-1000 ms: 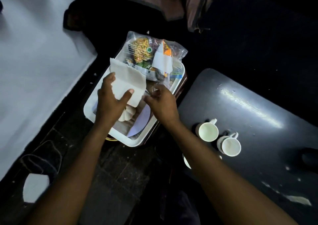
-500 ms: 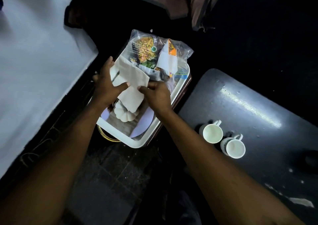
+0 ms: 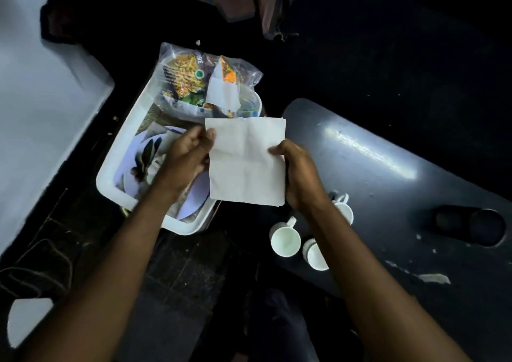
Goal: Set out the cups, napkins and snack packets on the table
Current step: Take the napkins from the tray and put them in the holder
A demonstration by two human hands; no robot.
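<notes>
The left hand (image 3: 185, 156) and right hand (image 3: 297, 167) each pinched a side edge of the white napkin (image 3: 246, 162), held spread above the tray (image 3: 122, 151), left of the table (image 3: 388, 184). Light, limp, easily torn; edges suited gripping.

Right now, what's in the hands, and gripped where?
One white napkin, held between both hands above the tray: the left hand pinches its left edge near the top corner, and the right hand pinches the middle of its right edge.
</notes>
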